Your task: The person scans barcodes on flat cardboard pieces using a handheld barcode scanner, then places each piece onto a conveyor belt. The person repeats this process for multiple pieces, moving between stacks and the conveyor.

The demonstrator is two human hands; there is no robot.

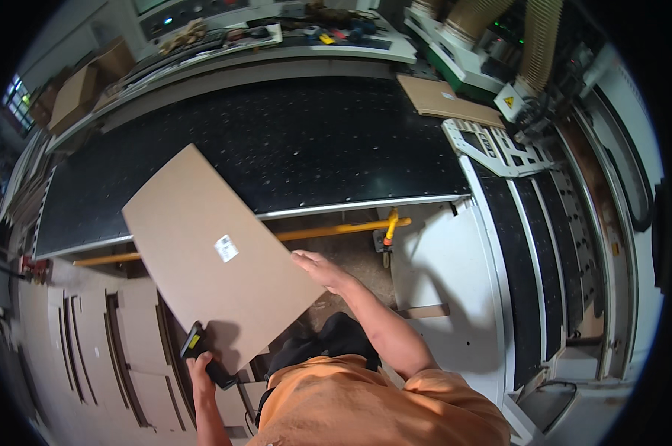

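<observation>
Left grip (201, 368) was closed round a barcode scanner (194, 341), right grip (322, 272) steadied the fibreboard panel (194, 204) at the machine bed's (313, 134) near edge; keeping the label (226, 248) flat and unshaded seemed best.

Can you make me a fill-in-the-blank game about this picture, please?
1. The left hand holds a mostly ____ handheld scanner.
2. The brown panel shows exactly ____ white label.
3. In the picture, the right hand is to the ____ of that label.
4. The person's shirt is ____.

Missing words: black; one; right; orange.
</observation>
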